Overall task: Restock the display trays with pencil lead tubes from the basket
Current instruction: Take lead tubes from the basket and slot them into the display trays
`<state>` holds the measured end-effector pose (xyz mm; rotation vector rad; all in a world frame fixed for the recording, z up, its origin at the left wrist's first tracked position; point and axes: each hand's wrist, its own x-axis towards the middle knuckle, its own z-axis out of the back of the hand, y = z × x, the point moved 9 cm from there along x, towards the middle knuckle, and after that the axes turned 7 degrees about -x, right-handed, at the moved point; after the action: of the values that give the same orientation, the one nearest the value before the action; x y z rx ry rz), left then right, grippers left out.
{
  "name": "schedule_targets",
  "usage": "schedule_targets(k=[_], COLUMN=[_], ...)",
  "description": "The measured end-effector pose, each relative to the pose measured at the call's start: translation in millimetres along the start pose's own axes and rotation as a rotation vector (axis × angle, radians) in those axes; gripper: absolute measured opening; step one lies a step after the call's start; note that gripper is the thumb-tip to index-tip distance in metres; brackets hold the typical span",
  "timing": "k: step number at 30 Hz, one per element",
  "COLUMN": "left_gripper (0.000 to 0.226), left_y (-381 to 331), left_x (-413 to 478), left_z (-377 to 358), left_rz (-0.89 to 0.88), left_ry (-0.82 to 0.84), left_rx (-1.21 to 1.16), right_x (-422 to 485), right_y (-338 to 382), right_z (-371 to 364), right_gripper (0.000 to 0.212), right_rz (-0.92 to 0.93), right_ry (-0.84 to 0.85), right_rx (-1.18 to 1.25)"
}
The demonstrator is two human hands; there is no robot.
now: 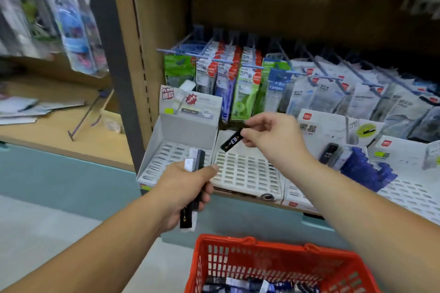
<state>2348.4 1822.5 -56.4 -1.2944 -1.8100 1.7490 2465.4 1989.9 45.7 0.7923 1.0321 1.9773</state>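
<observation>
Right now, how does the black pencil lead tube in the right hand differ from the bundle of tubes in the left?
The right hand pinches the one black tube by its top; the left hand grips the black and white bundle round its middle. The tube slants above a white slotted tray; the bundle stands nearly upright. Neither sits in a tray yet.

Brown shelving (262, 9) with teal base (59, 173) stands on pale floor (42, 233).

Right hand (269, 137) pinches one black tube (232, 141) tilted over the middle slotted tray (247, 171). Left hand (184, 188) grips a bundle of tubes (194, 181), black and white, in front of the left tray (166, 150). Red basket (273, 261) below has more tubes in it.
</observation>
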Motion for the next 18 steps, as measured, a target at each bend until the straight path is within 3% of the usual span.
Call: schedule_targets(k=[6,18], left_gripper=[0.029,0.024], left_y=[-3,4], left_x=[12,24], left_z=[13,8], left_rz=[-0.049,0.008], left_ry=[-0.052,0.002], left_rx=[-0.121,-0.209], right_x=[21,26], right_y=[4,-6], right_z=[-41,-63], right_gripper=[0.019,0.015], right_rz=[0.194,0.243], right_ry=[0.055,0.137], right_rx=[-0.379,-0.457])
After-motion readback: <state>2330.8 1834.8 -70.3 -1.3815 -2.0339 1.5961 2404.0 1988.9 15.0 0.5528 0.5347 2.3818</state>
